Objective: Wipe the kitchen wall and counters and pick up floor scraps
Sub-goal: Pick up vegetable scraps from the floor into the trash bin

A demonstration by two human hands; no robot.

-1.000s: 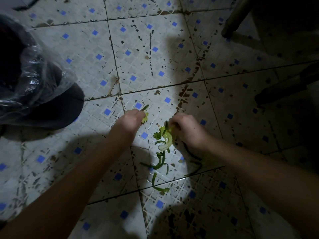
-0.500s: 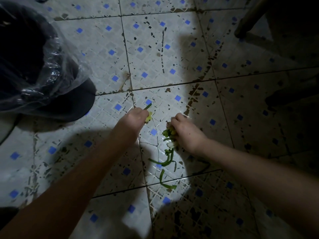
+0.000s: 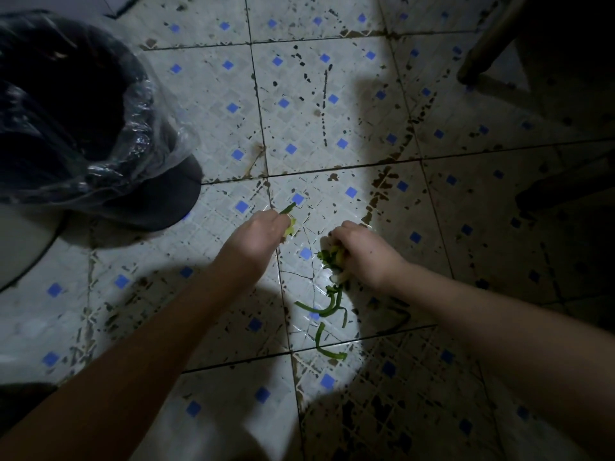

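Green vegetable scraps (image 3: 327, 307) lie in thin strips on the tiled floor (image 3: 299, 111) near the middle of the view. My left hand (image 3: 258, 237) is closed around a few yellow-green scraps, with one green strip sticking out past the fingers. To its right, my right hand (image 3: 364, 252) is closed on a bunch of green and pale scraps, from which more strips trail down onto the floor. A dark bin lined with a clear plastic bag (image 3: 66, 121) stands at the upper left, its mouth open.
The floor tiles are white with small blue squares and many dark chips and stains. A furniture leg (image 3: 482, 51) slants down at the upper right, with dark furniture shapes behind it along the right edge.
The view has shifted so the bin shows more fully at the left. Both hands stay closed on scraps at nearly the same floor spot; the right hand has gathered its bunch tighter.
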